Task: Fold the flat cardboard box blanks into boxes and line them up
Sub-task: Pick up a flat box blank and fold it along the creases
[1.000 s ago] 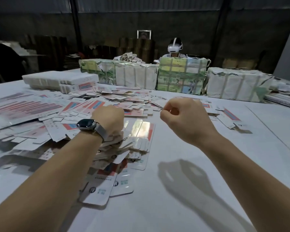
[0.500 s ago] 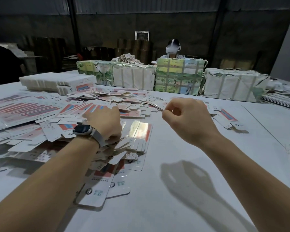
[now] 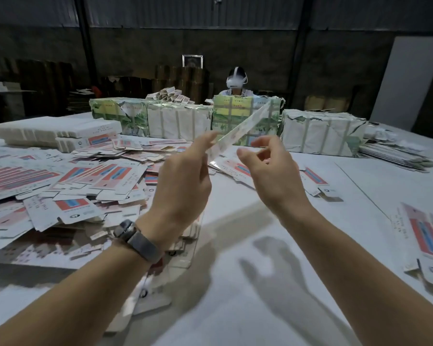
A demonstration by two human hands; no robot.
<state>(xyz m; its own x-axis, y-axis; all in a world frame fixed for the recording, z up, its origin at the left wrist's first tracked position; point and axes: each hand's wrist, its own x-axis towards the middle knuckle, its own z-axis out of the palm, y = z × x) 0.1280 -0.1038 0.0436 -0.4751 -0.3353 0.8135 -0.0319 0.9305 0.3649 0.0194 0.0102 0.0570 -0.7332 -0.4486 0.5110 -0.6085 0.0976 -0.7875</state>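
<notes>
Across the white table (image 3: 273, 308) I see a row of four paper-wrapped bundles: a green-printed one (image 3: 115, 116) on the left, a white strapped one (image 3: 179, 121) touching it, a green-and-yellow one (image 3: 245, 121) next, and a torn white one (image 3: 323, 136) on the right. Behind them sits a person wearing a white headset (image 3: 236, 81). Farther back I make out a dark corrugated wall (image 3: 185, 11), a small framed picture (image 3: 192, 61), and a pale panel (image 3: 408, 81) leaning at the right.
</notes>
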